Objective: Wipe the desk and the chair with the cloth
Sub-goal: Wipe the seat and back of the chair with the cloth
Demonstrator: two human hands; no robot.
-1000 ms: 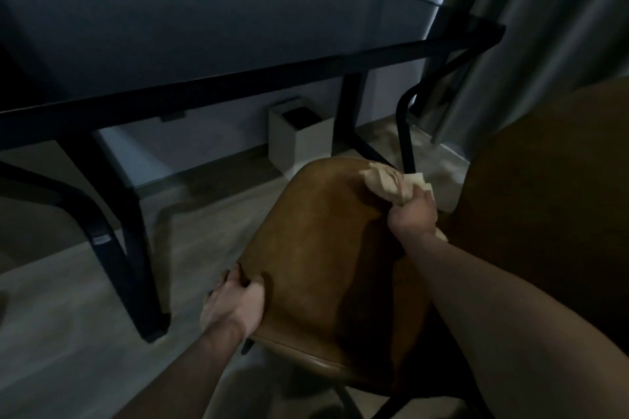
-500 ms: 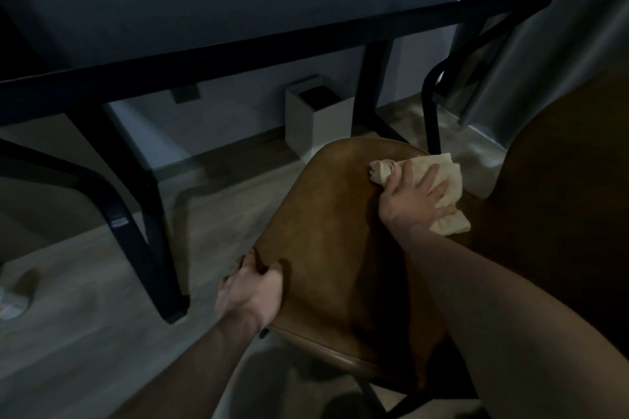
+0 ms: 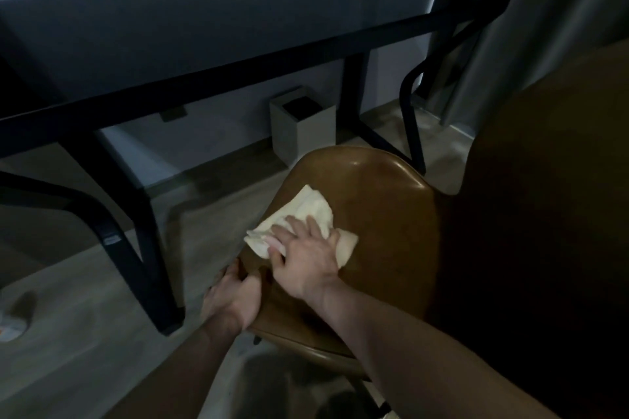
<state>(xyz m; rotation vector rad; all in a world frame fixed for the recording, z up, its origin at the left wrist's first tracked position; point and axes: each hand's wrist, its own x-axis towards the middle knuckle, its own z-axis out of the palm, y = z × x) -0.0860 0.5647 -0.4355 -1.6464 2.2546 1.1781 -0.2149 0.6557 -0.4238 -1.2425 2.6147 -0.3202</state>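
Head view showed right hand point(image 3: 306, 260), fingers flat, pressing cloth point(image 3: 308, 214) on seat point(image 3: 381, 214); unwiped seat lay beyond; left hand point(image 3: 235, 296) gripped its edge.

A single wide-angle view from the person's head looks forward and steeply down. Both forearms enter from the lower edge, close to the lens, with the chair seat point(image 3: 374, 214) near at centre. The counter point(image 3: 204, 27) fills the upper half, farther off, its straight edges bowed by the lens.
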